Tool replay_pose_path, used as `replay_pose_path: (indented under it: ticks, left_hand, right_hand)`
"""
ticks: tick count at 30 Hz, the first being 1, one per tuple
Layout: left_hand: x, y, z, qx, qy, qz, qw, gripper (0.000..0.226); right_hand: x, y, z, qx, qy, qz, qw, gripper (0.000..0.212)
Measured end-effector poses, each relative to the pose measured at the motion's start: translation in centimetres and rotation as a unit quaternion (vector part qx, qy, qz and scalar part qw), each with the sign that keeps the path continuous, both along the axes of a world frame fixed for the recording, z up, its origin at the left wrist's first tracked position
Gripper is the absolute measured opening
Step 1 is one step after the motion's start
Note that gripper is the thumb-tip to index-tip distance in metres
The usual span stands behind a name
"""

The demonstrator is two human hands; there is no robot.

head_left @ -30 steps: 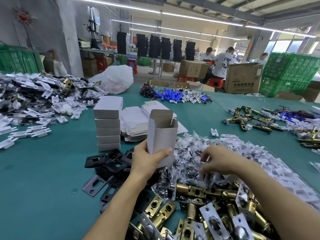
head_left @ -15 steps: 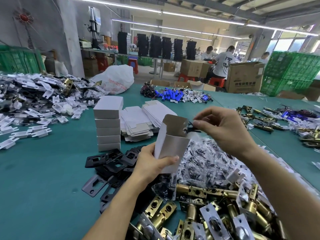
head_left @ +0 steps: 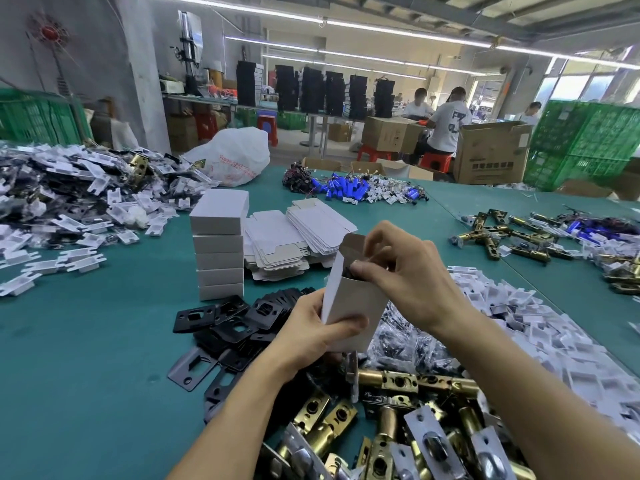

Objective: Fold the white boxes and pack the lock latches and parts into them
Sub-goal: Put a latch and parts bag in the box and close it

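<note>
My left hand (head_left: 311,332) grips an upright white box (head_left: 353,303) with its top flap open, held above the parts piles. My right hand (head_left: 405,268) is at the box's open mouth, fingers pinched on a small bag of dark screws (head_left: 351,270) that sits partly inside the box. Brass lock latches (head_left: 398,382) lie heaped in front of me. Black strike plates (head_left: 221,317) lie to the left of the box. Bagged screws (head_left: 412,344) and white plastic parts (head_left: 554,334) are piled to the right.
A stack of folded white boxes (head_left: 220,251) stands on the green table (head_left: 86,341), with flat box blanks (head_left: 277,244) beside it. More part piles lie far left (head_left: 69,195), far right (head_left: 519,237) and at the back (head_left: 356,190). People work at cardboard cartons (head_left: 491,154) behind.
My right hand picked a bag of screws from the pile, lifted it to the box and now pushes it into the open top. My left hand tilted the box slightly.
</note>
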State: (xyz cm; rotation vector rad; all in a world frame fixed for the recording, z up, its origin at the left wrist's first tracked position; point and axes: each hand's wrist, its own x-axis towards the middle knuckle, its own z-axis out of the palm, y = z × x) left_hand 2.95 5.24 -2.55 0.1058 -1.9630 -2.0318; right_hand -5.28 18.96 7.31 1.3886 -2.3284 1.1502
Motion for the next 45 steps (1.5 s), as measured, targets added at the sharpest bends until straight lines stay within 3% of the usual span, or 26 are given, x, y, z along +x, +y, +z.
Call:
replay_pose_path:
  ticks: [5, 11, 18, 24, 34, 41, 45]
  left_hand:
    - [0.1, -0.1, -0.1, -0.066, -0.042, -0.001, 0.997, 0.026]
    - [-0.1, -0.2, -0.2, -0.09, -0.058, -0.001, 0.994, 0.037]
    - [-0.1, -0.2, -0.1, -0.097, -0.083, 0.011, 0.992, 0.035]
    - [-0.1, -0.2, -0.2, -0.084, -0.085, 0.014, 0.993, 0.049]
    - [-0.3, -0.5, -0.3, -0.099, -0.069, 0.009, 0.993, 0.029]
    - [-0.2, -0.7, -0.1, -0.139, -0.091, 0.042, 0.985, 0.032]
    - [0.0, -0.7, 0.1, -0.13, -0.093, 0.023, 0.987, 0.032]
  right_hand:
    - [-0.3, 0.0, -0.5, -0.008, -0.075, 0.01, 0.997, 0.015]
    - [-0.4, -0.4, -1.1, -0.083, -0.165, -0.005, 0.983, 0.017]
    - [-0.6, -0.3, -1.1, 0.106, -0.034, -0.05, 0.993, 0.016]
    - [-0.6, 0.8, -0.6, 0.136, -0.026, -0.002, 0.99, 0.013]
    - [-0.1, 0.9, -0.1, 0.311, 0.133, -0.029, 0.941, 0.034]
    - [1.1, 0.5, 0.7, 0.342, 0.186, -0.062, 0.919, 0.029]
    - [1.1, 0.5, 1.1, 0.345, 0.144, -0.038, 0.927, 0.023]
